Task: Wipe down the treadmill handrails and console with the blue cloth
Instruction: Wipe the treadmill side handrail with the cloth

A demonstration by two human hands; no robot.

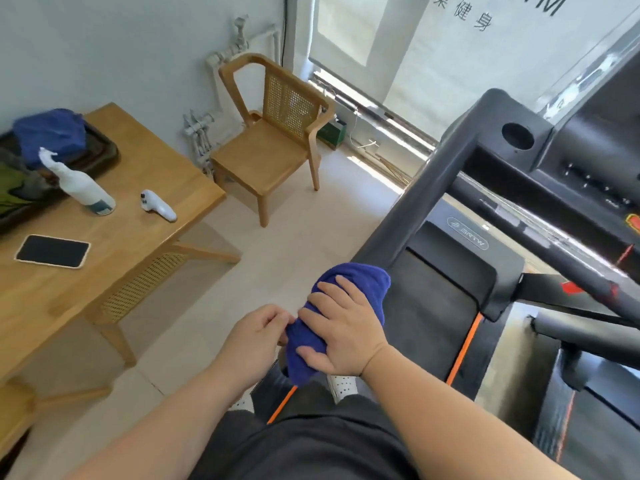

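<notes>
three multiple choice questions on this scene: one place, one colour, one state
1. Where does the spray bottle stand? A on the wooden table B on the chair C on the floor
2. What colour is the stripe beside the treadmill belt? A green B orange C white
3. What is the right hand doing? A hanging empty B holding a phone C gripping the blue cloth on the handrail
Answers: 1 A, its base rests on the tabletop; 2 B, the edge line is orange; 3 C, it curls round the cloth.

Wooden table point(121, 237) bears tray point(105, 157), spray bottle point(80, 186), controller point(158, 206), phone point(52, 251).
</notes>
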